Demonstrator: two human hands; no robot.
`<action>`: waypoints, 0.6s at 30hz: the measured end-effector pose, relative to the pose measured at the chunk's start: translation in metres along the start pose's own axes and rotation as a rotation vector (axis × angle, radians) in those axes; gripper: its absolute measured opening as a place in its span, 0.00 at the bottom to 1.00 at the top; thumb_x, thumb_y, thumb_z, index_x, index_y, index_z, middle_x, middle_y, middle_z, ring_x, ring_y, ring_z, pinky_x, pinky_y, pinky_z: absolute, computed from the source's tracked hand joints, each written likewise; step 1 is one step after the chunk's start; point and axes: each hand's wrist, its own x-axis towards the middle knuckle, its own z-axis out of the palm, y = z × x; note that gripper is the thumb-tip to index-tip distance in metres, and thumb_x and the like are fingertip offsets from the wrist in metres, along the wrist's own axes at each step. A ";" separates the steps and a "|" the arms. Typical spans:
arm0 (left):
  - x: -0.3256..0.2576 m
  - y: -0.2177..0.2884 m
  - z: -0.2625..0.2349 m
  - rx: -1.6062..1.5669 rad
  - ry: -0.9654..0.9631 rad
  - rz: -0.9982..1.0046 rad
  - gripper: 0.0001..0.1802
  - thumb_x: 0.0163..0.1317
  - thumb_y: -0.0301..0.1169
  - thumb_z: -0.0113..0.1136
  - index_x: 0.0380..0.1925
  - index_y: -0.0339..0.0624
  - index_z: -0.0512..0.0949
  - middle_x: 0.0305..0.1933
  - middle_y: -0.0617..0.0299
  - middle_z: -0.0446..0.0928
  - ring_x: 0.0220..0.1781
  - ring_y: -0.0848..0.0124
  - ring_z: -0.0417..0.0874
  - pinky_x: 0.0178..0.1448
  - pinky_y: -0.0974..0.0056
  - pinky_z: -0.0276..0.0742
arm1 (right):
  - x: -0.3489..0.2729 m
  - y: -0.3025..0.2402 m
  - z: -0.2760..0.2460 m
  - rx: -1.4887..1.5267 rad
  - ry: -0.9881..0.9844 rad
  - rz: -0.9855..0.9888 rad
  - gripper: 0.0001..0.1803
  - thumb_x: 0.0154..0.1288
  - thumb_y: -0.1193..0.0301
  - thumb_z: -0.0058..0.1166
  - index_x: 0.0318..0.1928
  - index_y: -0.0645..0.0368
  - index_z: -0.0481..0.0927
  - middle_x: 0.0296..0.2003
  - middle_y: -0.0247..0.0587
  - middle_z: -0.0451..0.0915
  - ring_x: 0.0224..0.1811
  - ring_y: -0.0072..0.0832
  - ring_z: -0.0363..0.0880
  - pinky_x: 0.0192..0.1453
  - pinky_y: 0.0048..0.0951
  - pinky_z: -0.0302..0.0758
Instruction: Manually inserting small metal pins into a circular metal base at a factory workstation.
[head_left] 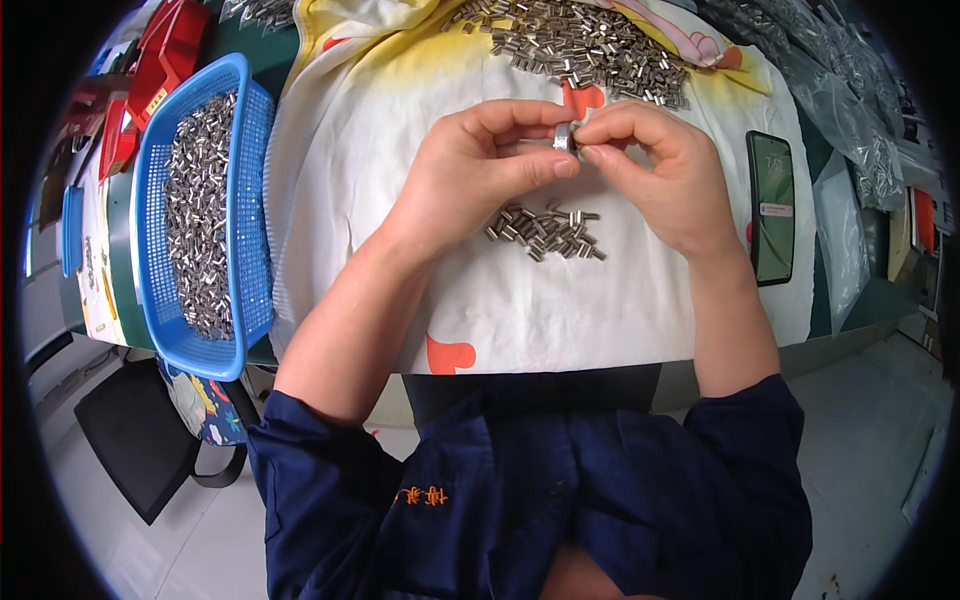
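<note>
Between thumb and fingers of my left hand (470, 160) is a small silvery metal piece (562, 137), broad and ring-like in outline. My right hand (660, 165) meets it from the right, thumb and forefinger pinched at its edge. Whatever those right fingertips hold is too small and covered to make out. Below both hands, a small heap of short metal cylinders (545, 233) lies on the white cloth (600, 320). Farther off, a much bigger spread of similar metal cylinders (590, 50) covers the cloth's far part.
A blue plastic basket (250, 200) full of small metal cylinders stands at the left. On the right lies a dark phone (771, 208) with its screen lit. Clear plastic bags (840, 120) pile up at the far right. Red bins (170, 55) are at the far left.
</note>
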 end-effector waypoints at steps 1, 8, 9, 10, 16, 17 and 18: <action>0.000 -0.001 0.000 0.001 0.003 0.001 0.20 0.53 0.21 0.61 0.46 0.31 0.71 0.39 0.58 0.78 0.39 0.75 0.80 0.43 0.74 0.77 | 0.000 -0.001 0.001 0.002 -0.002 -0.002 0.04 0.49 0.80 0.56 0.29 0.63 0.77 0.26 0.35 0.77 0.27 0.23 0.74 0.34 0.21 0.71; -0.001 -0.001 0.003 0.179 0.065 0.021 0.18 0.53 0.23 0.61 0.45 0.30 0.72 0.37 0.57 0.79 0.38 0.75 0.80 0.41 0.74 0.78 | -0.004 -0.007 0.007 -0.369 0.092 -0.218 0.04 0.47 0.80 0.56 0.27 0.61 0.77 0.24 0.38 0.77 0.28 0.28 0.75 0.33 0.25 0.72; 0.000 -0.001 0.002 0.158 0.050 0.024 0.18 0.53 0.23 0.62 0.45 0.29 0.73 0.37 0.57 0.79 0.38 0.75 0.80 0.40 0.74 0.78 | -0.004 -0.006 0.007 -0.320 0.089 -0.196 0.04 0.47 0.80 0.57 0.27 0.61 0.77 0.24 0.37 0.77 0.27 0.26 0.75 0.33 0.25 0.72; 0.000 -0.002 0.002 0.157 0.051 0.025 0.18 0.53 0.23 0.62 0.45 0.29 0.73 0.37 0.57 0.79 0.38 0.75 0.80 0.40 0.74 0.78 | -0.004 -0.006 0.005 -0.321 0.088 -0.198 0.04 0.47 0.80 0.57 0.27 0.61 0.77 0.24 0.37 0.77 0.27 0.26 0.75 0.33 0.25 0.72; -0.001 -0.002 0.000 0.069 -0.001 -0.027 0.19 0.53 0.23 0.62 0.45 0.30 0.72 0.36 0.56 0.79 0.37 0.74 0.80 0.40 0.74 0.78 | -0.001 -0.007 -0.009 -0.011 -0.081 0.064 0.06 0.50 0.78 0.57 0.31 0.61 0.78 0.24 0.35 0.77 0.27 0.22 0.75 0.33 0.23 0.71; -0.002 -0.001 -0.001 0.054 -0.011 -0.043 0.18 0.52 0.23 0.62 0.44 0.30 0.73 0.36 0.57 0.79 0.38 0.75 0.80 0.41 0.74 0.77 | 0.000 -0.009 -0.009 -0.027 -0.089 0.095 0.06 0.51 0.77 0.56 0.33 0.61 0.79 0.26 0.35 0.77 0.27 0.22 0.75 0.34 0.22 0.71; -0.002 -0.002 0.000 0.037 -0.021 -0.059 0.18 0.52 0.23 0.63 0.44 0.31 0.74 0.36 0.59 0.79 0.38 0.76 0.79 0.42 0.74 0.77 | 0.000 -0.010 -0.011 -0.045 -0.098 0.127 0.07 0.52 0.76 0.56 0.34 0.61 0.79 0.27 0.35 0.77 0.28 0.23 0.75 0.35 0.22 0.71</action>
